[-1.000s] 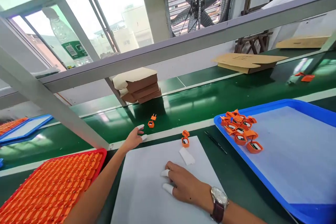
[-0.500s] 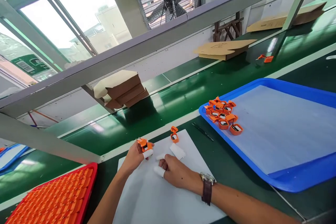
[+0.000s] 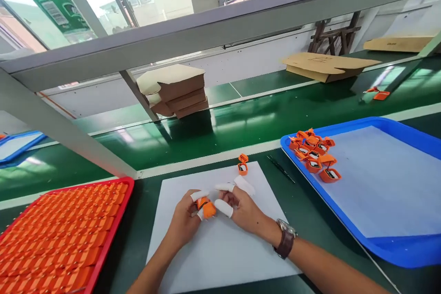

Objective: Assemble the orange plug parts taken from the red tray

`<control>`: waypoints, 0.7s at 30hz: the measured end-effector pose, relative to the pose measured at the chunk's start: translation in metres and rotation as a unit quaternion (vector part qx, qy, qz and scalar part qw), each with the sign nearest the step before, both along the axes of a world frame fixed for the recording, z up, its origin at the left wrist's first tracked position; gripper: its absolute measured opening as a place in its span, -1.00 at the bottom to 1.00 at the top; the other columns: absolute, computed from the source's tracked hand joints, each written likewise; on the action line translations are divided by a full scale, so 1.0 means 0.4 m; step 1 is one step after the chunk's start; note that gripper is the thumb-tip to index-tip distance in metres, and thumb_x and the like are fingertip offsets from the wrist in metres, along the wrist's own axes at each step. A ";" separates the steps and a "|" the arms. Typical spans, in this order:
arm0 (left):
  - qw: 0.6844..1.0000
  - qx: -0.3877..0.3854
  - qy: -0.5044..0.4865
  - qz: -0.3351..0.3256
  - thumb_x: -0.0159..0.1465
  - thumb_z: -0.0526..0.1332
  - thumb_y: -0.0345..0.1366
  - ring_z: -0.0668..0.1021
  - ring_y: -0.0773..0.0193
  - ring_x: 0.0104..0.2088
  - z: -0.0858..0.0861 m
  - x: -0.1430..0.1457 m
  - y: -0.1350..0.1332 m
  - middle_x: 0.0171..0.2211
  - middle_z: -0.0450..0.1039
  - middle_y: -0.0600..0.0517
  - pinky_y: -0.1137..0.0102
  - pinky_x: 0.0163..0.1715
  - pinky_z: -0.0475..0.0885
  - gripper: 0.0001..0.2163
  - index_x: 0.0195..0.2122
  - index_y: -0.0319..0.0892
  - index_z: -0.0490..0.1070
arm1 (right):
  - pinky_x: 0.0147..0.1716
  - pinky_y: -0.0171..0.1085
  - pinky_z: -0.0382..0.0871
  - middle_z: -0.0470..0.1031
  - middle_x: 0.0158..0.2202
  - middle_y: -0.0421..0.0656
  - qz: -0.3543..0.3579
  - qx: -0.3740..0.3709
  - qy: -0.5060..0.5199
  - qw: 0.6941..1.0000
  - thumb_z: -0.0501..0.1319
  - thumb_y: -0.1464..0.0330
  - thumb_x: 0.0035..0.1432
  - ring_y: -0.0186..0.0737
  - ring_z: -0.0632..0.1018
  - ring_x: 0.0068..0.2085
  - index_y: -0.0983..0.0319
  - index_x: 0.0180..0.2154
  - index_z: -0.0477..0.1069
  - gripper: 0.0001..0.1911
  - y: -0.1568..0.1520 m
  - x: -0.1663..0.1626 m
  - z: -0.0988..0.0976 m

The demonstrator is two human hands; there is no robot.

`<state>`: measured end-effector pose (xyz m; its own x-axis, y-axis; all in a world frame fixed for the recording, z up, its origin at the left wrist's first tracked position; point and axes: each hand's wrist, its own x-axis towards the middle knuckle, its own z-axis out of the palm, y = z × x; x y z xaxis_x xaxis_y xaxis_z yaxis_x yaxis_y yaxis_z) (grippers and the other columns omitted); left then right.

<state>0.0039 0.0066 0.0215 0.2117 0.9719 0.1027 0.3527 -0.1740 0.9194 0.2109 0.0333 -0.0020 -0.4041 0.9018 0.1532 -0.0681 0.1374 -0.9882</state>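
Above the white sheet (image 3: 220,257), my left hand (image 3: 186,218) is closed on a small orange plastic housing (image 3: 207,208) with a dark gap across it and thin metal pins at its lower side. My right hand (image 3: 241,204) is just right of the housing, apart from it. Its thumb and forefinger are spread, the other fingers curled, and nothing shows between them. White finger cots cover the thumb and forefinger of both hands. Behind the right hand lie a folded white wipe (image 3: 244,185) and an open orange housing (image 3: 243,165) with dark and white parts inside.
At left, a red tray (image 3: 113,234) holds rows of orange housings. A blue tray (image 3: 347,216) at right carries a cluster of open orange housings (image 3: 313,151). Dark tweezers (image 3: 280,168) lie between sheet and blue tray. A metal frame bar (image 3: 193,27) crosses above the green bench.
My left hand has turned the orange housing so its closed orange side faces up, and brought it nearer the right fingers. My view has tilted down and levelled.
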 end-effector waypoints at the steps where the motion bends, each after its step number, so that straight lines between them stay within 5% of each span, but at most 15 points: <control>1: 0.998 0.048 0.042 0.022 0.29 0.24 -0.32 0.54 0.16 -0.10 -0.012 -0.005 -0.005 -0.07 0.40 -0.05 0.23 -0.13 0.53 -0.71 0.04 -0.02 0.46 | -0.32 -0.21 0.46 0.41 -0.21 -0.20 0.015 0.031 -0.017 0.999 0.31 0.23 0.18 -0.28 0.48 -0.33 0.10 0.05 0.36 -0.60 -0.007 0.001 0.004; 5: 0.979 0.144 0.133 0.059 0.32 0.17 -0.39 0.51 0.17 -0.03 -0.028 -0.003 -0.026 0.01 0.34 -0.06 0.22 -0.06 0.53 -0.69 0.07 -0.01 0.40 | -0.32 -0.22 0.48 0.40 -0.19 -0.21 0.049 0.047 -0.088 0.994 0.36 0.28 0.13 -0.29 0.47 -0.33 0.08 0.08 0.34 -0.52 -0.026 -0.004 0.013; 10: 0.988 0.107 0.097 0.061 0.35 0.14 -0.41 0.53 0.21 -0.02 -0.024 0.010 -0.037 0.01 0.39 -0.05 0.23 -0.03 0.54 -0.70 0.10 -0.04 0.29 | -0.18 -0.17 0.51 0.52 -0.13 -0.17 0.042 0.017 -0.114 0.992 0.31 0.28 0.21 -0.20 0.54 -0.18 0.09 0.10 0.35 -0.57 -0.027 -0.008 0.009; 15: 0.980 0.142 0.129 0.052 0.34 0.17 -0.42 0.55 0.22 -0.15 -0.032 0.010 -0.031 -0.10 0.47 -0.01 0.26 -0.14 0.54 -0.66 0.12 -0.03 0.31 | -0.16 -0.17 0.53 0.52 -0.09 -0.14 0.003 0.085 -0.098 0.992 0.22 0.34 0.27 -0.22 0.56 -0.17 0.09 0.06 0.36 -0.68 -0.029 -0.003 0.002; 21: 0.990 0.116 0.055 0.065 0.34 0.16 -0.43 0.54 0.29 -0.24 -0.044 0.019 -0.034 -0.14 0.45 0.02 0.34 -0.24 0.56 -0.72 0.05 -0.01 0.39 | -0.19 -0.20 0.53 0.51 -0.13 -0.17 -0.007 0.120 -0.073 0.990 0.24 0.38 0.26 -0.25 0.56 -0.20 0.08 0.05 0.34 -0.67 -0.036 -0.005 -0.005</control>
<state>0.0113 -0.0069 0.0038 0.1096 0.9448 0.3088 0.4816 -0.3222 0.8150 0.2088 0.0188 -0.0040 -0.4261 0.8517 0.3052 0.0768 0.3701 -0.9258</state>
